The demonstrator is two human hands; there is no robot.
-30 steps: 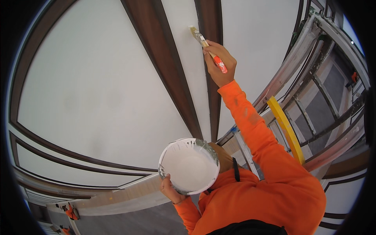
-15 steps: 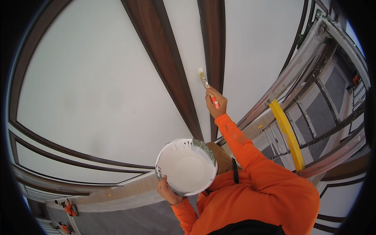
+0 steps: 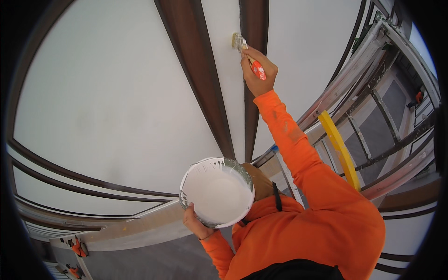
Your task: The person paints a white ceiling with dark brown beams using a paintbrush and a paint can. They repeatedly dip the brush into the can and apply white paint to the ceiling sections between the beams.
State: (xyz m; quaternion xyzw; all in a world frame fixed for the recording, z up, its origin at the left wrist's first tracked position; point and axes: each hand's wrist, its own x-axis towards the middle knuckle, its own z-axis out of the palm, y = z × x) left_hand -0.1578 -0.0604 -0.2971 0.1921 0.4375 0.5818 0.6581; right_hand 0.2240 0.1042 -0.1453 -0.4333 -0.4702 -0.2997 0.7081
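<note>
My right hand is raised and closed round a paintbrush with a red-tipped handle and pale, paint-covered bristles. The bristles meet the narrow white strip of wall between two dark brown wooden trims, close beside the right-hand trim. Down by my waist, my left hand grips the rim of a round bucket, thumb over the edge and fingers mostly hidden beneath. White paint fills part of the bucket, and drips streak its inner wall.
On the right stands a paint-splashed metal ladder with a yellow band across it. The left brown trim slants down the wall. Far below at left, people in orange are on the grey floor; another is far right.
My right hand has moved up the strip with the paintbrush, whose bristles now tilt more to the left. The bucket in my left hand has shifted slightly up and left in view.
</note>
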